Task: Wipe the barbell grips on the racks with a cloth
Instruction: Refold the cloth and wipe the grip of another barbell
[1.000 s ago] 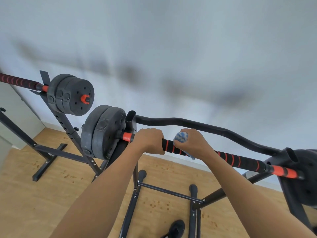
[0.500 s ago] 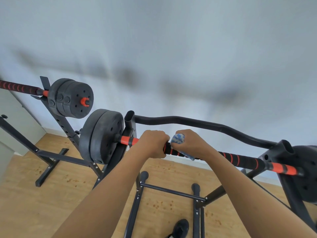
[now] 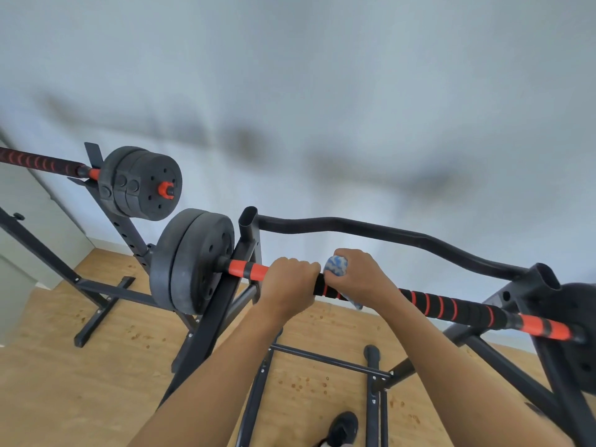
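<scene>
My left hand [image 3: 290,285] grips the barbell grip [image 3: 451,308] bare; beside it, almost touching, my right hand [image 3: 361,279] clutches the blue-white cloth [image 3: 337,267] around it.

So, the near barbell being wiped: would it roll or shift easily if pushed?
Probably heavy: the barbell carries thick black plates. It is round, so it could roll on the rack, though the left hand gripping it likely steadies it. Its ribbed black grip looks foam-like, so hardly slippery.

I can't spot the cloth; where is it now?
Head view, centre: the cloth is bunched in the right hand on the near barbell's grip, beside the left hand.
</scene>
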Available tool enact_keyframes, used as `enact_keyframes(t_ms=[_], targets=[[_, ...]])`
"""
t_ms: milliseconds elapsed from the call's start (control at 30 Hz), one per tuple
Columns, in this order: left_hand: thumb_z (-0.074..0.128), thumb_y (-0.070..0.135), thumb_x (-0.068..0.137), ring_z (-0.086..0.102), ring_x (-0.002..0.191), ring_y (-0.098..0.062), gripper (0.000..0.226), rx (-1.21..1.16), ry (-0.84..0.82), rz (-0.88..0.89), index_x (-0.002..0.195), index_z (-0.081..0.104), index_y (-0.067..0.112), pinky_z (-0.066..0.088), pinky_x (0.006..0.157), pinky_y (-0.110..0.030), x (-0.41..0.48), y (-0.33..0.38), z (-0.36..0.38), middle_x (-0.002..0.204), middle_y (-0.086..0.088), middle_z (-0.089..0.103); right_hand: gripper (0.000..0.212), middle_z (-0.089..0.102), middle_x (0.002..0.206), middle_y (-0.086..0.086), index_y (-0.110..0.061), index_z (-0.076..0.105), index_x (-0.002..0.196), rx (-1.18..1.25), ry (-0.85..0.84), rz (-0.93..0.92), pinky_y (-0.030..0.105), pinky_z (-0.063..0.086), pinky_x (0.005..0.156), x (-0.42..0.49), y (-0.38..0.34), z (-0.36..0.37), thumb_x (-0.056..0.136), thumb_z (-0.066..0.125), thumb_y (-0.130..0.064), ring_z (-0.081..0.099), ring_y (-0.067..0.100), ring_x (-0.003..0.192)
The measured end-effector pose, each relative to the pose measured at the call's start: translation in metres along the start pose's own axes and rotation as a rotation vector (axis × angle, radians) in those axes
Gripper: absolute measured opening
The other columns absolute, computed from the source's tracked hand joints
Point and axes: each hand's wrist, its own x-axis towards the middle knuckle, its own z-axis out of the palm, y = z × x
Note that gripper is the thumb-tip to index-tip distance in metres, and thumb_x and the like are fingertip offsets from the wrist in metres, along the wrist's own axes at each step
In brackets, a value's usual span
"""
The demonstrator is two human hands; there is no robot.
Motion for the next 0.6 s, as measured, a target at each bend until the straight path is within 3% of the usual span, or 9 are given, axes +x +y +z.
enact_keyframes(t_ms=[67, 200, 267, 367, 467, 600], targets=[[0.06, 0.037, 0.094, 0.057, 0.065, -0.017, 0.015, -0.036, -0.026, 0.007, 0.09, 0.051, 0.024, 0.042, 0.064, -0.03, 0.0, 0.0, -0.003, 0.073, 0.007, 0.058, 0.019, 0.066, 0.075, 0.003, -0.015, 0.063, 0.081, 0.009, -0.044, 0.02, 0.025, 0.054, 0.064, -0.001, -0.002, -0.002, 0.088, 0.07, -0.03, 0.063, 0.015, 0.066], [0.073, 0.05, 0.083, 0.059, 0.077, -0.02, 0.044, -0.125, -0.319, 0.028, 0.106, 0.045, 0.026, 0.047, 0.071, -0.034, 0.012, -0.015, -0.02, 0.083, 0.004, 0.056, 0.015, 0.069, 0.078, 0.003, -0.017, 0.066, 0.083, -0.036, -0.143, 0.036, 0.018, 0.048, 0.062, -0.005, -0.006, -0.009, 0.088, 0.07, -0.032, 0.066, 0.017, 0.072], [0.073, 0.053, 0.082, 0.062, 0.076, -0.019, 0.039, -0.113, -0.369, 0.04, 0.102, 0.053, 0.025, 0.052, 0.072, -0.033, 0.014, -0.016, -0.021, 0.082, 0.004, 0.059, 0.015, 0.068, 0.079, 0.002, -0.017, 0.066, 0.083, -0.044, -0.157, 0.016, 0.018, 0.049, 0.064, -0.009, -0.008, -0.01, 0.086, 0.072, -0.03, 0.064, 0.016, 0.072], [0.065, 0.045, 0.087, 0.057, 0.06, -0.012, 0.026, -0.056, -0.29, 0.026, 0.074, 0.053, 0.026, 0.046, 0.061, -0.028, 0.007, -0.01, -0.013, 0.068, 0.005, 0.059, 0.023, 0.059, 0.069, -0.003, -0.022, 0.055, 0.072, -0.032, -0.084, -0.032, 0.02, 0.046, 0.062, -0.018, -0.008, 0.0, 0.084, 0.073, -0.027, 0.056, 0.01, 0.064], [0.063, 0.042, 0.09, 0.052, 0.056, -0.01, 0.019, -0.046, -0.183, 0.021, 0.081, 0.056, 0.028, 0.039, 0.06, -0.026, -0.004, -0.006, -0.008, 0.065, 0.008, 0.054, 0.018, 0.061, 0.075, -0.005, -0.021, 0.059, 0.083, -0.028, 0.028, -0.028, 0.024, 0.055, 0.067, -0.023, -0.002, 0.011, 0.088, 0.07, -0.033, 0.062, 0.013, 0.069], [0.063, 0.041, 0.092, 0.057, 0.061, -0.013, 0.018, -0.049, -0.072, 0.0, 0.087, 0.052, 0.028, 0.043, 0.061, -0.027, -0.015, -0.001, -0.008, 0.065, 0.01, 0.05, 0.016, 0.063, 0.077, -0.003, -0.02, 0.058, 0.084, 0.0, -0.026, 0.015, 0.021, 0.048, 0.065, -0.02, -0.005, 0.007, 0.093, 0.066, -0.032, 0.064, 0.013, 0.067]])
